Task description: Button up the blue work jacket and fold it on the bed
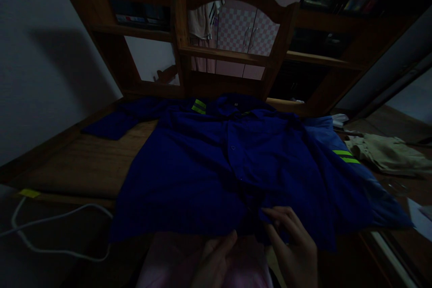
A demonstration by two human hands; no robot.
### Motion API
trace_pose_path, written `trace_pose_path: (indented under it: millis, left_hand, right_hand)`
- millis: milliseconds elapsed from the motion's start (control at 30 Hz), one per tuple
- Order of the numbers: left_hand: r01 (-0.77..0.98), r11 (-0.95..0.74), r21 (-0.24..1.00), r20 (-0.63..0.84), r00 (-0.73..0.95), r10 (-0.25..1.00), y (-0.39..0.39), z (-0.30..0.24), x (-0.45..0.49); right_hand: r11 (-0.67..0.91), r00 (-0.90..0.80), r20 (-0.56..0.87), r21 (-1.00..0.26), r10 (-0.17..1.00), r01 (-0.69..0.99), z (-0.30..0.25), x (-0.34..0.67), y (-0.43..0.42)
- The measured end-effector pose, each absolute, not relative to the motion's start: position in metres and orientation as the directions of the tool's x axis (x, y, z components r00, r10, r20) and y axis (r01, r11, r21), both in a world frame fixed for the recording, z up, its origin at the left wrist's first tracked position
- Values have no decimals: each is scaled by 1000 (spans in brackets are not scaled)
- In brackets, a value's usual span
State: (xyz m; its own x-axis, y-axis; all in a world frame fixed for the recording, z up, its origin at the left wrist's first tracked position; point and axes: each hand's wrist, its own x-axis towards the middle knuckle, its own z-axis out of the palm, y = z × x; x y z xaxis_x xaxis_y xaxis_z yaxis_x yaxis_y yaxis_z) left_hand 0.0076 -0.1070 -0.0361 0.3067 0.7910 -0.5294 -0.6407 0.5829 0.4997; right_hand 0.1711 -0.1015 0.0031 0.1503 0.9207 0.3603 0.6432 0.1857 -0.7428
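Observation:
A dark blue button-up shirt (219, 166) with yellow-green stripes on its sleeves lies spread flat on a wooden bed platform (84, 162), collar away from me. My right hand (293, 243) pinches the shirt's bottom hem near the button placket, fingers closed on the cloth. My left hand (214, 256) sits just below the hem over a pink cloth (168, 261), fingers curled; the dim light hides whether it grips the hem.
A wooden headboard (232, 58) with shelves rises behind the shirt. A khaki garment (388, 155) lies at the right. A white cable (50, 229) loops on the floor at the left, near a yellow tag (29, 193). The room is very dark.

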Motion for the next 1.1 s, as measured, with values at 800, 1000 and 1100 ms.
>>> trace_pose_path:
  millis: [800, 1000, 1100]
  left_hand:
    - [-221, 215, 951, -257, -188, 948, -93, 5, 15]
    - [71, 173, 982, -155, -208, 966, -96, -7, 10]
    - [116, 178, 977, -158, -162, 974, -98, -11, 6]
  right_hand:
    - [341, -93, 349, -767, 933, 544, 17, 156, -104]
    - [177, -1, 197, -882, 980, 437, 16, 155, -108]
    - [47, 15, 57, -926, 998, 374, 18, 152, -105]
